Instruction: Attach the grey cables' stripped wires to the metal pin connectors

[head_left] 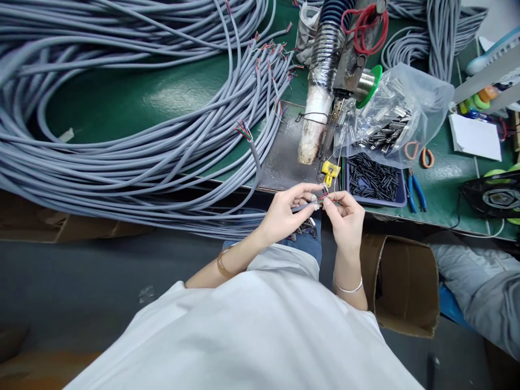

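Observation:
My left hand (284,215) is closed around the end of a grey cable (299,207), and a small metal connector (324,189) shows at its fingertips. Thin coloured wires (320,200) fan out from the cable end between both hands. My right hand (345,215) pinches at these wires with thumb and forefinger; which wire it grips is too small to tell. Just beyond the fingers, a yellow clip (330,171) sits at the bench edge. Below my hands, several cable ends with metal connectors (309,227) lie over my lap.
Bundled grey cables (162,146) cover the bench's left. A duct hose (317,108) hangs ahead, beside a solder spool (368,86). Rightward are a bag of metal connectors (390,119), a tray (400,201) of black pieces, blue pliers (416,192), a fan (493,195) and a cardboard box (406,287).

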The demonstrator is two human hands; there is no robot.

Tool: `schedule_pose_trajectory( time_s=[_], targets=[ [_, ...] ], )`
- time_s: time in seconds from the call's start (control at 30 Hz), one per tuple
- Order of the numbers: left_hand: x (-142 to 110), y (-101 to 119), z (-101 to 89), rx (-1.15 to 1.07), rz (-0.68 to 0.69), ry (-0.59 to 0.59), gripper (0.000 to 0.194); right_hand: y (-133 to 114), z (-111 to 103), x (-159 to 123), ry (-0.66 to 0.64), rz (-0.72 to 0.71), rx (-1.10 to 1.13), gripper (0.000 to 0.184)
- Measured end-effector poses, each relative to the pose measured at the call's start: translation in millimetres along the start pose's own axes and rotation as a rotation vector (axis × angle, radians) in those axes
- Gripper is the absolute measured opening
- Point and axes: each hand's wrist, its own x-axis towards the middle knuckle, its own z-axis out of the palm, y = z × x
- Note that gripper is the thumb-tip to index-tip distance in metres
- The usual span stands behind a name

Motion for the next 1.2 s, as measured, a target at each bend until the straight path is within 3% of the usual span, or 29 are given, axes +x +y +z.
schedule_pose_trajectory(
  time_s=[0.2,0.3,0.4,0.53,0.67,0.73,0.77,0.87,1.0,1.2],
  targets=[
    [5.0,-1.0,-3.4,-0.251,-0.139,-0.048,0.034,-5.7,3.8,-7.2,0.058,-0.273,-0.298,0.014],
    [5.8,-1.1,-3.6,-0.316,-0.144,-0.012,0.029,-7.7,4.2,-7.3,0.029,-0.285,-0.289,0.014],
    [4.2,-2.4,-1.3,-0.323,-0.149,-0.008,0.028,-7.0,2.5,-3.8,-0.016,-0.205,-0.2,0.017],
    [2.0,-4.5,-2.2,-0.407,-0.155,-0.092,0.025,-5.4,-4.7,4.7,-0.076,-0.07,0.107,0.028],
    [3.5,-7.9,-18.1,-0.63,-0.243,-0.122,0.028,-12.1,-16.8,10.0,0.187,-0.163,0.348,0.019],
    [4.2,-10.5,-29.2,-0.777,-0.25,-0.174,0.034,-18.9,-20.5,8.8,0.239,-0.24,0.405,0.009],
    [4.2,-11.9,-34.3,-0.836,-0.24,-0.198,0.038,-22.4,-20.8,7.2,0.239,-0.27,0.416,0.014],
    [2.6,-16.0,-44.9,-0.896,-0.214,-0.216,0.045,-31.4,-15.4,-0.5,0.274,-0.303,0.293,0.025],
    [-0.9,-20.7,-48.1,-0.831,-0.272,-0.159,0.049,-34.4,-0.2,-13.2,0.356,-0.356,0.038,0.009],
    [-1.9,-20.0,-45.9,-0.726,-0.314,-0.172,0.057,-21.4,14.5,-20.3,0.201,-0.636,-0.211,0.011]
  ],
)
